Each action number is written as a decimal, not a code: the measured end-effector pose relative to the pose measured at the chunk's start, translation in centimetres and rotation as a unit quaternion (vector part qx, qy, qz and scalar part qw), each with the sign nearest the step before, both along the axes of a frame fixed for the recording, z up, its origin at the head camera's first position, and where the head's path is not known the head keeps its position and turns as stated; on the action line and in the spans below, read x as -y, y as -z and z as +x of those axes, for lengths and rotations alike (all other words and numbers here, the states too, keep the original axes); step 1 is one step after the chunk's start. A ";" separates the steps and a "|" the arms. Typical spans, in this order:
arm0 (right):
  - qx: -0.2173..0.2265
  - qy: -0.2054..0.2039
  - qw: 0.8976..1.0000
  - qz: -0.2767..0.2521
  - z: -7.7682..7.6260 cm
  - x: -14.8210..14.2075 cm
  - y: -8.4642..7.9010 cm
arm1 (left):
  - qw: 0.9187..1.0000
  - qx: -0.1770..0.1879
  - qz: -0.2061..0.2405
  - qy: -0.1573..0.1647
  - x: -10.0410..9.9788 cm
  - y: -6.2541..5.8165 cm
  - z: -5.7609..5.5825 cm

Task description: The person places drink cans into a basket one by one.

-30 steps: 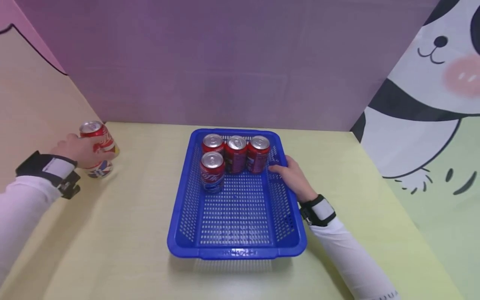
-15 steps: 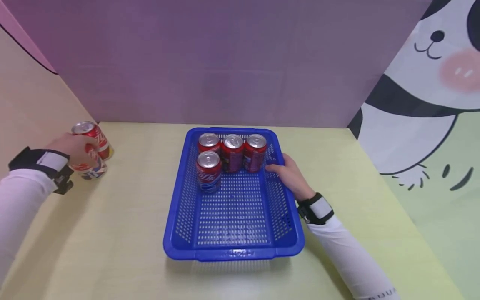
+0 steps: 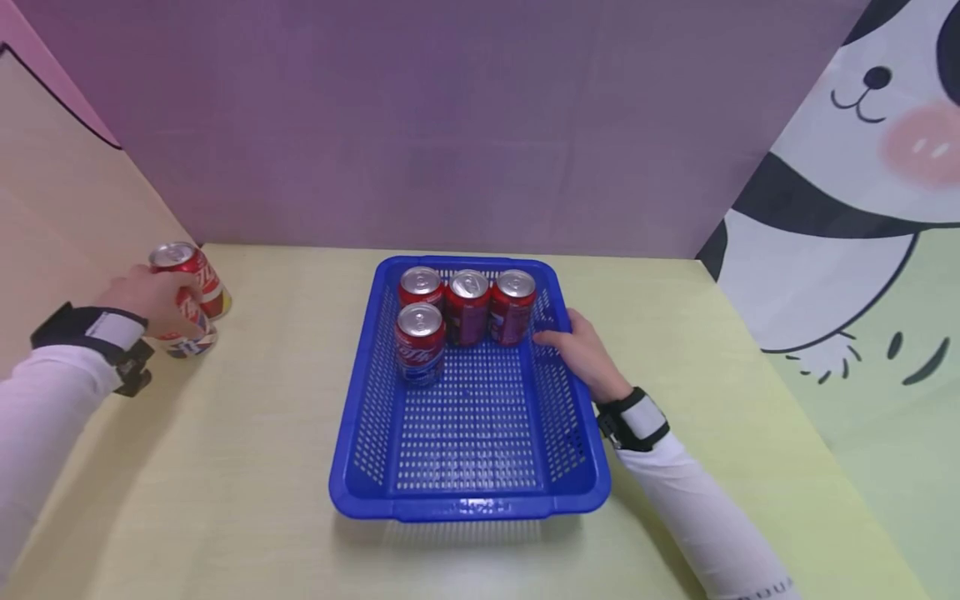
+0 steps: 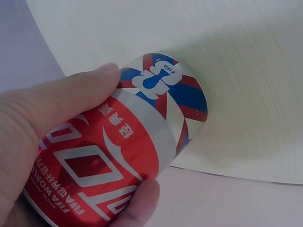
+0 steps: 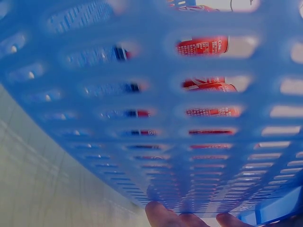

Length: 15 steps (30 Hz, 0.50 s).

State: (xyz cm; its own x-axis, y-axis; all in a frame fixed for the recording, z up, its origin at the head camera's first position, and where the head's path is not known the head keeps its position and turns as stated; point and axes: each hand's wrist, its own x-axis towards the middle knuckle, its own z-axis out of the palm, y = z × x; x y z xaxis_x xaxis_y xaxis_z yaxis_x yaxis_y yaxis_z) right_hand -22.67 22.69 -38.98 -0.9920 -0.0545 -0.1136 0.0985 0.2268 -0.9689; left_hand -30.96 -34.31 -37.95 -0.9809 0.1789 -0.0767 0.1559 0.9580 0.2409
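On the left side of the table my left hand (image 3: 146, 296) grips a red and white soda can (image 4: 118, 158) with a blue-patterned end. Thumb and fingers wrap round its sides. Right behind it stands another red soda can (image 3: 208, 283), partly covered by the hand. My right hand (image 3: 592, 358) holds the right side of the blue plastic basket (image 3: 471, 507), thumb over the rim. Its fingertips (image 5: 163, 215) show against the outer wall in the right wrist view. Several red cans stand upright in the far part of the basket, one of them (image 3: 420, 346) in front at the left.
The pale wooden table (image 3: 270, 433) runs round the basket. A purple panel (image 3: 450, 125) rises at its back edge. Walls flank both sides, with a panda picture (image 3: 840, 192) on the right one.
My left hand's fingers have moved from across the front of the cans to round the near one, so more of its label shows. Right hand and basket stay put.
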 end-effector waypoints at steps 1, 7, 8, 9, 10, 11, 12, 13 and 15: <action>0.001 0.001 1.000 -0.002 0.0 0.0 0.0 | 1.000 0.000 0.003 -0.003 -0.1 0.0 0.1; 0.004 0.002 1.000 -0.009 0.1 -0.1 0.0 | 1.000 -0.018 0.005 -0.013 -0.5 0.3 0.4; 0.005 0.002 1.000 -0.011 0.1 -0.1 0.0 | 1.000 -0.021 0.006 -0.015 -0.6 0.3 0.4; 0.006 0.002 1.000 -0.010 0.1 0.0 0.0 | 1.000 -0.021 0.010 -0.018 -0.7 0.4 0.5; 0.006 0.002 1.000 -0.009 0.1 0.0 -0.1 | 0.999 -0.023 0.012 -0.019 -0.7 0.4 0.6; 0.007 0.002 1.000 -0.008 0.1 0.0 -0.1 | 0.999 -0.025 0.013 -0.021 -0.8 0.5 0.7; 0.007 0.001 1.000 -0.006 0.1 0.1 -0.1 | 0.999 -0.027 0.015 -0.023 -0.8 0.5 0.7; 0.006 0.001 1.000 -0.005 0.1 0.1 -0.1 | 0.999 -0.029 0.017 -0.025 -0.9 0.5 0.8; 0.005 0.000 1.000 -0.003 0.1 0.2 -0.1 | 0.999 -0.030 0.020 -0.030 -1.0 0.6 0.9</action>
State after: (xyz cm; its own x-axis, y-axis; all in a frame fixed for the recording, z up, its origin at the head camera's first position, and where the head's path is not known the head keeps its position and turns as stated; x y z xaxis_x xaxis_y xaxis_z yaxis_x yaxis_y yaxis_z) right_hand -22.57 22.53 -38.93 -0.9908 -0.0561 -0.1229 0.1078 0.2204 -0.9694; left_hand -30.02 -33.31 -38.53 -0.9925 0.1217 -0.0103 0.1143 0.9556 0.2718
